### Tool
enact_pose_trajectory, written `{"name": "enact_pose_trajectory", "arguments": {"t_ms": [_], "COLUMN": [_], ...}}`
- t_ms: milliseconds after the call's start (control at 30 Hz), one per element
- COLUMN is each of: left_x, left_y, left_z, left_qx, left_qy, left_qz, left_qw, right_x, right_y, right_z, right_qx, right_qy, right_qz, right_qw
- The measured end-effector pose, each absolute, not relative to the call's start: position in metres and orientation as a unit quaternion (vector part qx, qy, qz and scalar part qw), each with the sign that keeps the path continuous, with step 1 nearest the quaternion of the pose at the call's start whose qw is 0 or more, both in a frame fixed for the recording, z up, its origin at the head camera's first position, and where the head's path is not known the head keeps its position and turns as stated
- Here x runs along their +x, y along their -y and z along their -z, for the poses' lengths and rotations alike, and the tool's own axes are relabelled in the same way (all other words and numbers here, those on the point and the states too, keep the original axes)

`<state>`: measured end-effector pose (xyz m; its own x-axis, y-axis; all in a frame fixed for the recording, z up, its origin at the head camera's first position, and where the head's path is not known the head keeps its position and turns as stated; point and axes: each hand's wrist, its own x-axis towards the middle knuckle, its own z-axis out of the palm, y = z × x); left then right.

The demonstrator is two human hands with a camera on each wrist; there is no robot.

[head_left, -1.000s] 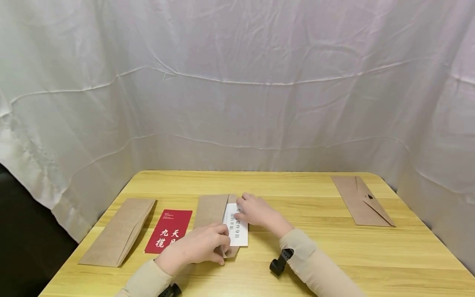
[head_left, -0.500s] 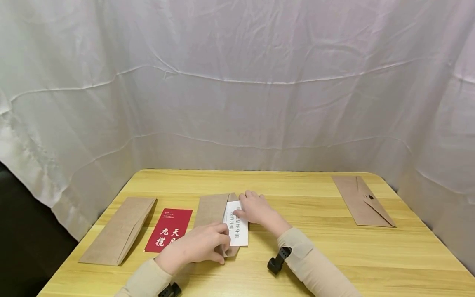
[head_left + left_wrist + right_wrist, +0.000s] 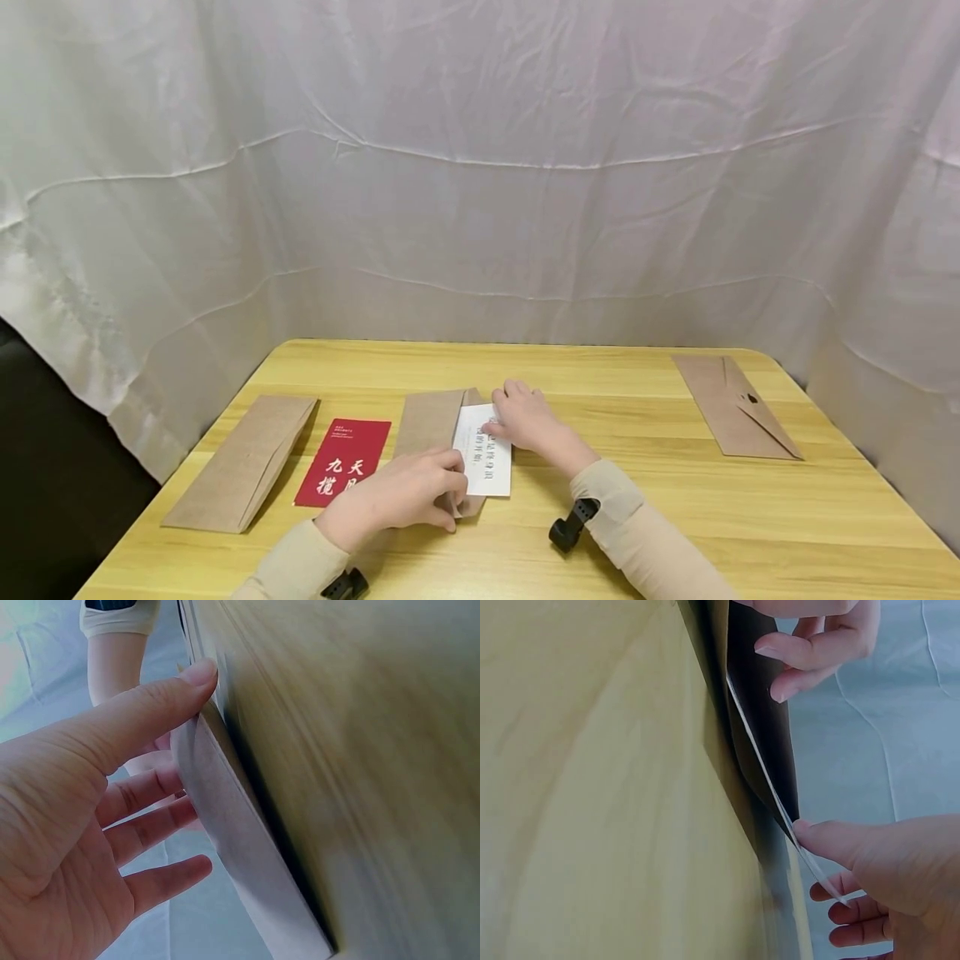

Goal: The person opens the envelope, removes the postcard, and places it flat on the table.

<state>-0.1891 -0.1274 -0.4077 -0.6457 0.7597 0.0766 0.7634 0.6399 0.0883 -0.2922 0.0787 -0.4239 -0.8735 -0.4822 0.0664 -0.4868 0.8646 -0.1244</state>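
A brown paper envelope lies in the middle of the wooden table, its mouth facing right. Out of that mouth sticks a white card printed with dark characters; its left end is hidden inside. My left hand pinches the near side of the envelope by the mouth, thumb on one face and index finger on the other, as the left wrist view shows. At the card's far right corner is my right hand, which pinches it between thumb and fingers. From the side, the card appears as a thin white edge.
Left of the middle envelope lies a red card with white characters. Farther left is a second brown envelope, its long side slightly gaping. Another brown envelope, with a dark mark, lies at the far right. A pale curtain hangs behind the table.
The white card has shifted a little to the right, out of the envelope, along with my right hand. My left hand keeps its hold on the envelope.
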Motion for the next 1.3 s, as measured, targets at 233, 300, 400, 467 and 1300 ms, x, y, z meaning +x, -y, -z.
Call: {"name": "enact_pose_trajectory", "arguments": {"t_ms": [233,300,400,467,1300], "left_x": [-0.189,-0.189,-0.188,-0.188,-0.184], "left_y": [0.127,0.127,0.127,0.127,0.131], "left_z": [0.408,0.407,0.408,0.408,0.407], "left_qx": [-0.420,-0.421,-0.422,-0.423,-0.424], "left_qy": [0.905,0.905,0.905,0.904,0.903], "left_qz": [0.057,0.058,0.060,0.061,0.069], "left_qw": [0.015,0.014,0.014,0.015,0.022], "right_x": [-0.290,-0.288,-0.286,-0.284,-0.275], "right_y": [-0.090,-0.093,-0.099,-0.103,-0.149], "right_z": [0.423,0.423,0.422,0.422,0.422], "right_qx": [0.252,0.253,0.255,0.258,0.269], "right_qy": [0.966,0.965,0.965,0.964,0.961], "right_qz": [-0.057,-0.057,-0.056,-0.058,-0.045], "right_qw": [0.020,0.023,0.026,0.028,0.035]}}
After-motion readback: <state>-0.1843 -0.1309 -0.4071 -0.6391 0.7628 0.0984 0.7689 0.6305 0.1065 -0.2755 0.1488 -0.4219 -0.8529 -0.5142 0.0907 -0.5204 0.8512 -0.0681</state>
